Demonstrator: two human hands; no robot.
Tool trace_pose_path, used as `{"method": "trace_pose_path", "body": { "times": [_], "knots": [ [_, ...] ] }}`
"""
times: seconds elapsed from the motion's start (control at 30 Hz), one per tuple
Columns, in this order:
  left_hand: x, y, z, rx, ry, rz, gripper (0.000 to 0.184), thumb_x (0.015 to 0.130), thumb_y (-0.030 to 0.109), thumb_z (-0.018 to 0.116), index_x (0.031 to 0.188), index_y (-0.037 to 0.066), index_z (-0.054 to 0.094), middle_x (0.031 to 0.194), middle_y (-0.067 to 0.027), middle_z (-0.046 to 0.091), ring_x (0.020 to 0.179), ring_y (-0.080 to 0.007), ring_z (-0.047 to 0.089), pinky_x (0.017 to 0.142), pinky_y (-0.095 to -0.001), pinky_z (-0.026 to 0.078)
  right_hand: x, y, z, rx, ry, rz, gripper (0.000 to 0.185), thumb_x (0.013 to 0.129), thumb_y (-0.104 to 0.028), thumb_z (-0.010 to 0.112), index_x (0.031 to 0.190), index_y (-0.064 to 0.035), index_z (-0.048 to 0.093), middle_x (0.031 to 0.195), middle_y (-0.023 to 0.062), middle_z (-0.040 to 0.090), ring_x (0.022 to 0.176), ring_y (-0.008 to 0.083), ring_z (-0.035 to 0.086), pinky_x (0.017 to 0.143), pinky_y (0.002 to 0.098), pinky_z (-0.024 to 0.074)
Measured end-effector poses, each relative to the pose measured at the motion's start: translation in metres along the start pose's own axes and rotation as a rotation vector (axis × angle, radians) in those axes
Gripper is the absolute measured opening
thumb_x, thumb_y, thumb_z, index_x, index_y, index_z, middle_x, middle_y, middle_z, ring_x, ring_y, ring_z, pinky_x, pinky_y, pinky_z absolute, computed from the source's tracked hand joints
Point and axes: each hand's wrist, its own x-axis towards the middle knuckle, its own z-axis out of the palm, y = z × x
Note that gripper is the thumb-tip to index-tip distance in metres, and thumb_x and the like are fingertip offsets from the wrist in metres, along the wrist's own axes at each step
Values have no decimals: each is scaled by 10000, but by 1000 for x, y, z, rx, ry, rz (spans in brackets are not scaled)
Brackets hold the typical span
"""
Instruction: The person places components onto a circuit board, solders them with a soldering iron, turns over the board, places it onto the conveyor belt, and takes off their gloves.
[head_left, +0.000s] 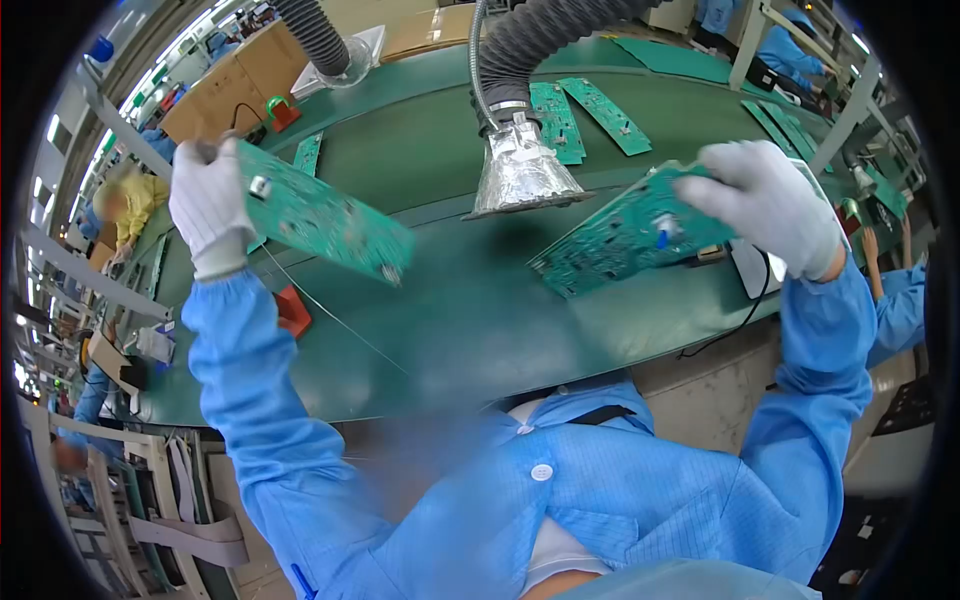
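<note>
My left hand (212, 200), in a white glove, grips one end of a green circuit board (325, 220) raised above the left side of the bench. That board slants down to the right and carries small parts, one of them white. On the right, my right hand (765, 200), gloved too, is closed on the upper edge of a second circuit board (630, 235). It tilts down to the left, and a blue part and a white part show on its face. Between the two boards hangs a foil-covered hood (525, 170).
Several other circuit boards (610, 115) lie on the green belt (420, 140) beyond the hood. A red-orange object (292, 311) rests on the bench at left. A dark cable (745, 320) hangs at the right edge. People in blue and yellow work around.
</note>
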Motion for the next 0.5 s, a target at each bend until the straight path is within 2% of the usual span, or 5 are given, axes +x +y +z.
{"method": "trace_pose_path", "body": {
  "times": [0.13,0.27,0.3,0.37,0.5],
  "knots": [
    [13,-81,104,-238,142,-350,289,890,263,628,991,-8,642,920,-201,715,880,-350,700,825,-437,525,-31,45,6,682,141,712,382,942,-246,662,1149,74,628,1134,100,635,1009,180,612,896,298,472],
    [-46,-68,180,-823,87,-1007,251,894,187,610,1084,24,626,1033,-129,689,867,-252,657,772,-403,538,-68,158,7,174,315,442,426,971,-201,607,1327,30,575,1255,163,602,1128,224,607,995,263,456],
    [-61,-102,232,-179,-325,-622,317,888,300,648,1070,41,660,1075,-106,704,951,-251,672,824,-392,543,-56,170,2,587,385,725,439,967,-174,599,1361,16,558,1286,174,596,1130,255,618,1010,265,459],
    [-78,-122,273,442,-697,-180,396,882,413,687,1057,58,694,1117,-84,719,1035,-249,687,876,-380,547,-41,200,11,-331,299,241,413,996,-208,545,1366,-28,576,1335,138,593,1118,224,621,968,274,475],
    [-92,-84,207,-32,-925,124,503,803,413,755,1114,22,695,1134,-229,684,1074,-407,635,952,-425,507,70,146,54,786,605,971,470,992,-330,536,1370,-56,593,1368,49,607,1237,190,541,969,373,456]
  ]
}}
